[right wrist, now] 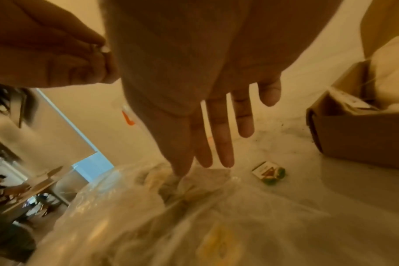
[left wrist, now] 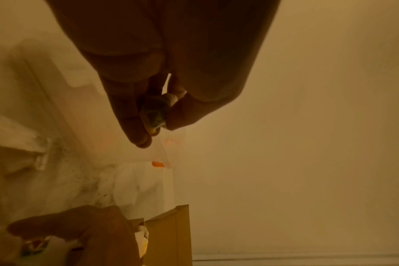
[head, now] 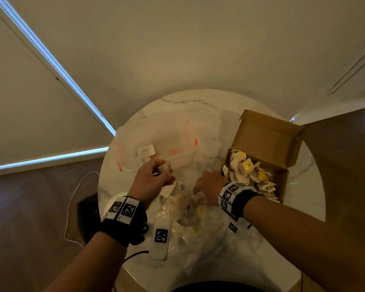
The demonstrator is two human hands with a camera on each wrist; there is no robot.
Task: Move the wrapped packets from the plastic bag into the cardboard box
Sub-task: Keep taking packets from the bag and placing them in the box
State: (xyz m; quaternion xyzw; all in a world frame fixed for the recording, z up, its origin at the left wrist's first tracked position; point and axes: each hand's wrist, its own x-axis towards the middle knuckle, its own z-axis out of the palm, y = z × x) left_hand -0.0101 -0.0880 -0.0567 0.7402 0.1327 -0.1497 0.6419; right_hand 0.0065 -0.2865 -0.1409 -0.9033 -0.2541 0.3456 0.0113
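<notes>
packets (head: 248, 171): heaped in open box (head: 268, 138) | bag (head: 183, 216): clear, crumpled, part-full

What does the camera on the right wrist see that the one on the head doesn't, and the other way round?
Only the right wrist view shows the right hand's straight fingers from below, reaching to the plastic bag, and a loose packet on the table beside it.

Only the head view shows the whole round table, the pile of packets inside the cardboard box, and both wristbands.

Both show the bag, the box, and the left hand pinching something small.
</notes>
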